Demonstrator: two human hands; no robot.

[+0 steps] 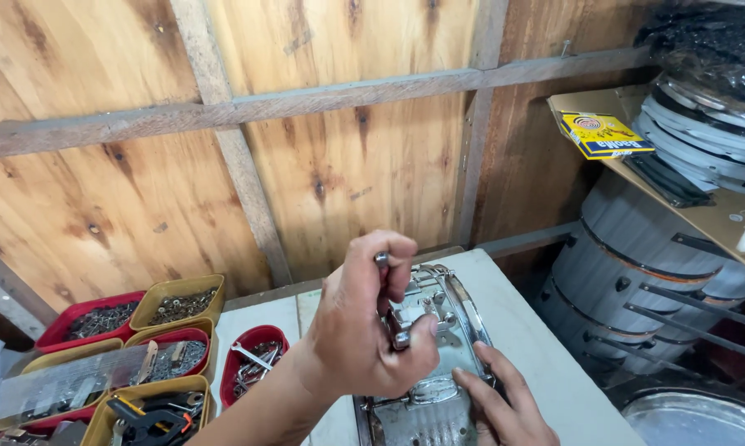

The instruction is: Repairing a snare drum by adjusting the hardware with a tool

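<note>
Your left hand [372,330] is closing around a small metal tool [382,259], thumb and fingers curled tight on it, and is hovering just above the chrome drum shell [459,318] lying on its side beneath you. Your right hand [500,405] is lying open, fingers spread flat against the near right edge of that shell, gripping nothing. The shell's shiny rim is running close to the right edge of the pale tabletop [537,347], so little bare surface is showing beyond your right hand, while past that edge grey drum shells [628,272] are standing stacked below a wooden shelf [719,211] holding a yellow and blue box [603,134]. To the left of your left hand, red and yellow bins [178,306] of screws and small hardware are crowding the bench, touching one another. Ahead of both hands a plywood wall [347,157] with grey battens is closing off the space.
</note>
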